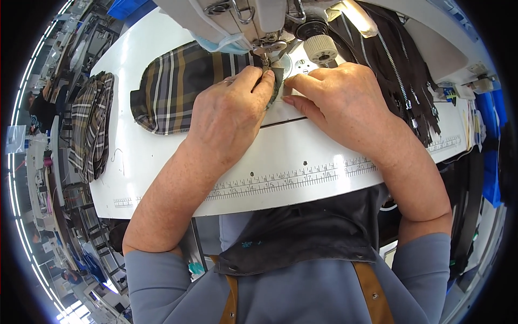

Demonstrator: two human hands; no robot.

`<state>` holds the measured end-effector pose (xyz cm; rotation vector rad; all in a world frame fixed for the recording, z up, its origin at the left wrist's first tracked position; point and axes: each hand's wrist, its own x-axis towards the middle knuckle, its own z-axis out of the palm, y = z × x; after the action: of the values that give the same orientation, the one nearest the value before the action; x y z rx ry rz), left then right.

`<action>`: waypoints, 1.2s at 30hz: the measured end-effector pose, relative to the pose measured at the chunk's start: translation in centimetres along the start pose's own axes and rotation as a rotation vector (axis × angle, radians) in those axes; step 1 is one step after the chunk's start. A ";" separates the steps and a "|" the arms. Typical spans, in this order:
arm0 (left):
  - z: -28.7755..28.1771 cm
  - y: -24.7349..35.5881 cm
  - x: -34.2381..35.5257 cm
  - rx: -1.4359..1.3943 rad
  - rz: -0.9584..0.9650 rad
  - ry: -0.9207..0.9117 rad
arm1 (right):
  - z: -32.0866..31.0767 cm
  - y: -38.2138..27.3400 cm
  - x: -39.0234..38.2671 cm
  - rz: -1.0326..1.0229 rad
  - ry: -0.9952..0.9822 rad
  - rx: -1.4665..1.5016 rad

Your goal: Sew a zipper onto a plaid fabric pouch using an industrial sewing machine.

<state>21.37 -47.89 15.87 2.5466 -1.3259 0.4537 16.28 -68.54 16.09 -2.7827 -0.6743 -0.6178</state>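
Observation:
A rounded plaid fabric piece [170, 92] in brown, black and white lies flat on the white sewing table, its right end by the needle. My left hand [229, 110] rests over that end, with thumb and forefinger closed together on the cloth just in front of the presser foot [266, 58]. A dark green edge of cloth [278, 81] shows beyond these fingers. To its right is my right hand [337, 100], thumb and forefinger apart, their tips close to that edge. Nothing shows between them. My left fingers hide part of the cloth.
The sewing machine head [259, 16] overhangs the work, with a ribbed white knob [320, 48] at its right. Dark zippers [396, 65] are heaped at the table's right. A stack of plaid pieces [91, 127] lies far left. A ruler strip [288, 181] runs along the near edge.

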 end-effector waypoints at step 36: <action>0.0 0.2 -0.2 -0.020 -0.037 -0.081 | 1.9 2.3 2.2 0.476 0.393 1.039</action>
<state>21.14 -47.89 15.78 2.5931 -1.3013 0.3322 19.77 -69.11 15.17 -1.6851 -0.1364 -0.4834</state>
